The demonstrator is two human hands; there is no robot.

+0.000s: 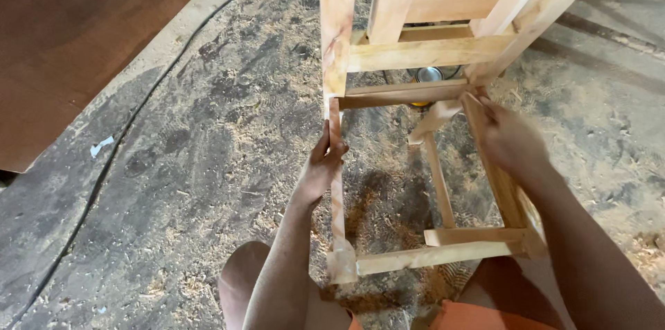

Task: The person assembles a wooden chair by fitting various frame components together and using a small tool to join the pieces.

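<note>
Gripping a pale wooden frame (429,53) on the sawdust-strewn floor (208,129), left hand (322,164) wrapped around one thin leg (337,184), right hand (509,143) clasping the opposite leg (504,195), black cable (131,129) nearby.

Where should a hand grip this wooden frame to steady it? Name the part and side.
Grip the two long side rails of the wooden frame, from outside. The left hand wraps the left rail, the right hand the right rail; both are slim, bare and parallel.

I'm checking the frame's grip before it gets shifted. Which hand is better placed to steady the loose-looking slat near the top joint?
Probably the right hand: it already rests at the upper end of the right leg, beside the angled slat. The left hand grips the left leg, farther away.
</note>
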